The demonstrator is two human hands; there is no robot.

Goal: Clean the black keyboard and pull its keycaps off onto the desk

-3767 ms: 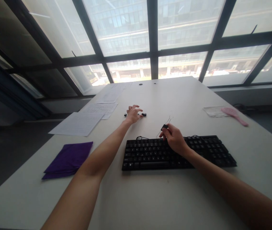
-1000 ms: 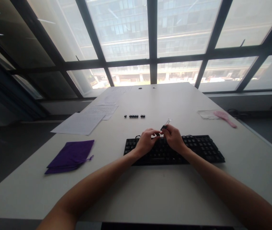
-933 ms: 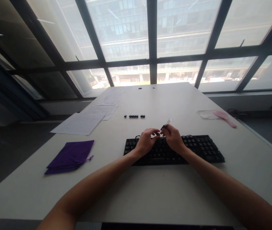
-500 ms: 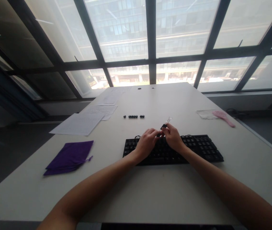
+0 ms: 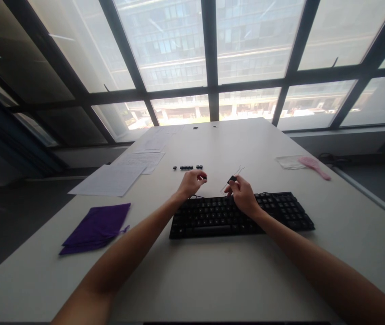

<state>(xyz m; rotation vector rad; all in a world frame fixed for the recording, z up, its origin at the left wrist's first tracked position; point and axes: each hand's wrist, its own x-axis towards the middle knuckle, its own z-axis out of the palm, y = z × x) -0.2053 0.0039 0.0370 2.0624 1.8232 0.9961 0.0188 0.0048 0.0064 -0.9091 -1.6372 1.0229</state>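
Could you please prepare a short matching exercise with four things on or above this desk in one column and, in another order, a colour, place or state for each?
1. Pouch
2. Small black pieces
3. Paddle-shaped item
4. Wire-ended tool

A. Held in the right hand
B. Pink, overlapping a pale sheet
C. Purple, left of the keyboard
D. In a gapped row beyond the left hand

Right pairs: 1-C, 2-D, 3-B, 4-A.
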